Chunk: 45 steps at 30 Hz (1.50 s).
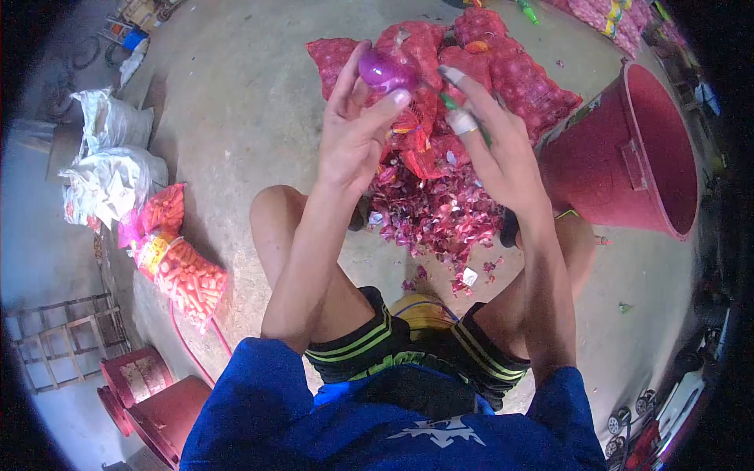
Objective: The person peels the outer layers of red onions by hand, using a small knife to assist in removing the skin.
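My left hand point(353, 145) grips a shiny, peeled red onion point(388, 73) between thumb and fingers, raised in front of me. To its right, my right hand point(503, 145) is closed around a small green-handled knife point(449, 102), whose thin blade is hard to make out near the onion. Pale tape or a cover wraps the right thumb, and a fingertip is covered too. Beneath both hands, a heap of red onion skins point(440, 216) is spread over the floor between my feet. Red mesh sacks of onions point(526, 90) lie just beyond it.
A large red bin point(593, 157) leans at the right. White sacks point(118, 184) and a mesh bag of carrots point(184, 279) stand at the left. Red tubs point(169, 416) are at lower left. More mesh sacks point(609, 20) lie at the upper right.
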Tool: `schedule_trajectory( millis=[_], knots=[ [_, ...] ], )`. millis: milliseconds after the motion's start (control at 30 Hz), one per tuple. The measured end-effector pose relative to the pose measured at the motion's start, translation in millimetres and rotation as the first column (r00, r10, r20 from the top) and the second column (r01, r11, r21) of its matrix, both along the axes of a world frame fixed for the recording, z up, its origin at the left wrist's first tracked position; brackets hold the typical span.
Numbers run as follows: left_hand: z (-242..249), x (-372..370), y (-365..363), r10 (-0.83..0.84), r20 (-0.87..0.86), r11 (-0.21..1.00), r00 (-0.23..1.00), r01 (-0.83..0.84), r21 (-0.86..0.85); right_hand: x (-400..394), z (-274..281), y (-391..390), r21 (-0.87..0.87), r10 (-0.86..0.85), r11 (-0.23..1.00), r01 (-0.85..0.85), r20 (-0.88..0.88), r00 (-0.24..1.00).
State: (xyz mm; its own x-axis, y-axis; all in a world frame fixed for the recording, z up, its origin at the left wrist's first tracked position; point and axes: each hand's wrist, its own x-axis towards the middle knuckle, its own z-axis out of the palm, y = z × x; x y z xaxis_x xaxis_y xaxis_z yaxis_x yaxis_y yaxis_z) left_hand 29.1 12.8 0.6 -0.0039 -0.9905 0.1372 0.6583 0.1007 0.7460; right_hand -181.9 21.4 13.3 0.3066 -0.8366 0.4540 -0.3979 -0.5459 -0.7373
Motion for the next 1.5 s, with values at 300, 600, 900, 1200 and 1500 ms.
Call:
schedule_trajectory(
  millis=[300, 600, 900, 1200, 1500],
  knots=[
    [4, -4, 2, 0.114, 0.256, 0.989, 0.96, -0.085, -0.122, 1, -3, 2, -0.053, 0.034, 0.998, -0.035, -0.031, 0.999],
    [1, -5, -1, 0.203, 0.329, 0.97, 0.922, -0.144, -0.196, -1, 4, 4, -0.045, 0.02, 0.999, -0.024, -0.072, 0.997],
    [8, 5, 3, 0.038, 0.28, 0.999, 0.959, -0.03, -0.033, -4, 6, 4, -0.084, -0.013, 0.996, 0.004, -0.11, 0.994],
    [5, 11, 3, -0.09, 0.282, 0.996, 0.955, 0.079, 0.051, -9, 5, 2, -0.085, -0.023, 0.996, 0.01, -0.145, 0.989],
    [-9, 13, -6, -0.257, 0.247, 0.963, 0.934, 0.226, 0.148, -11, 6, 1, -0.119, 0.007, 0.993, -0.021, -0.115, 0.993]
  ],
)
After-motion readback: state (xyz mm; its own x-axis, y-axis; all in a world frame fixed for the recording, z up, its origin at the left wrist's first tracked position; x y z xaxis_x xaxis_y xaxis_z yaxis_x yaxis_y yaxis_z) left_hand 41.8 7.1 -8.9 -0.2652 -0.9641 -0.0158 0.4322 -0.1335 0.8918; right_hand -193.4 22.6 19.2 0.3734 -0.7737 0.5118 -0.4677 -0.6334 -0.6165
